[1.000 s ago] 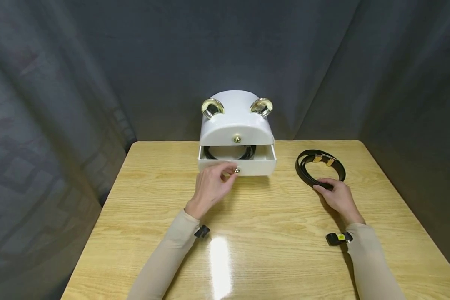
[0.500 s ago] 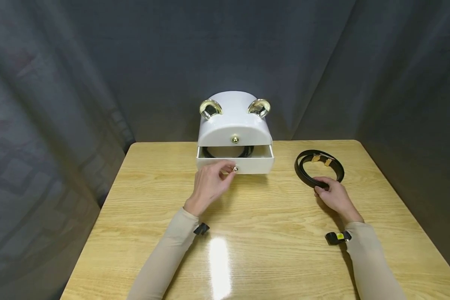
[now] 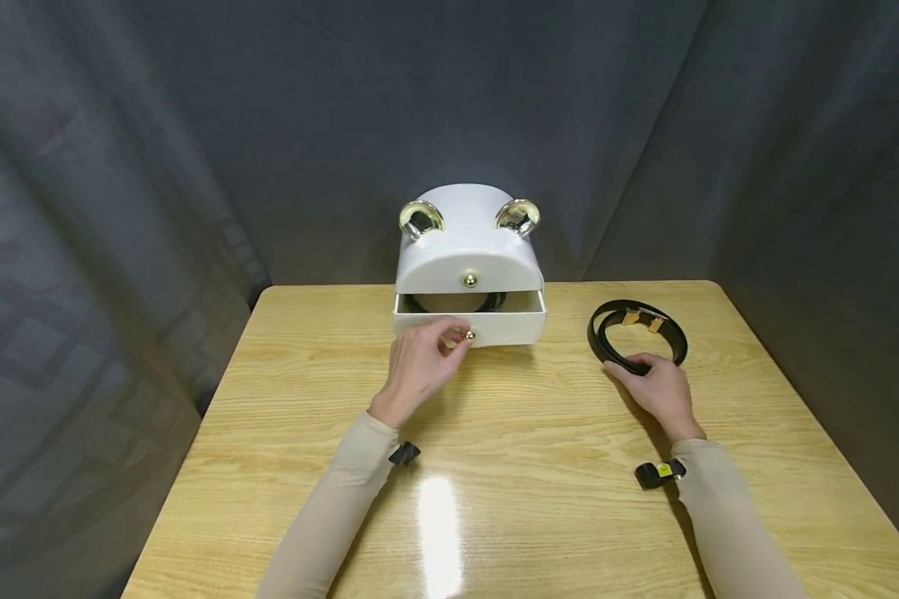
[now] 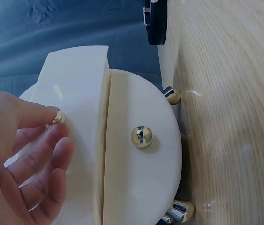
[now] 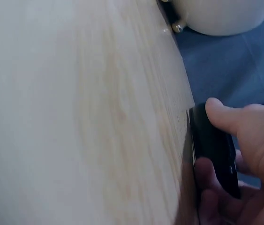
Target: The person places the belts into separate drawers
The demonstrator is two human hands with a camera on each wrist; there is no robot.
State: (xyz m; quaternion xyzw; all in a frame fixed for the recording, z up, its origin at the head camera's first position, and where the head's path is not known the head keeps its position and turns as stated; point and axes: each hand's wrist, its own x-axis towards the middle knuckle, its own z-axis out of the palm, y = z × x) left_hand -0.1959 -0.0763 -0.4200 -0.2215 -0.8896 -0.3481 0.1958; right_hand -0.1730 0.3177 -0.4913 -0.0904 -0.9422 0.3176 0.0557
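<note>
Wooden table, from across the room: at its far edge stands a white cabinet with two gold ears. Its lower drawer juts open toward the person; a dark loop, partly hidden, lies inside. To the person's right of the drawer, well apart from it, a black belt lies coiled on the tabletop, a near-round ring without a marked long axis. The right hand is the nearer one, at the ring's near edge; from it, the drawer lies leftward and somewhat farther off. Its grip is narrow, thumb and fingers on opposite faces of the band. The left hand pinches the drawer's gold knob between thumb and forefinger, the other fingers loosely bent. Smallest: gold fittings on the belt's far side.
</note>
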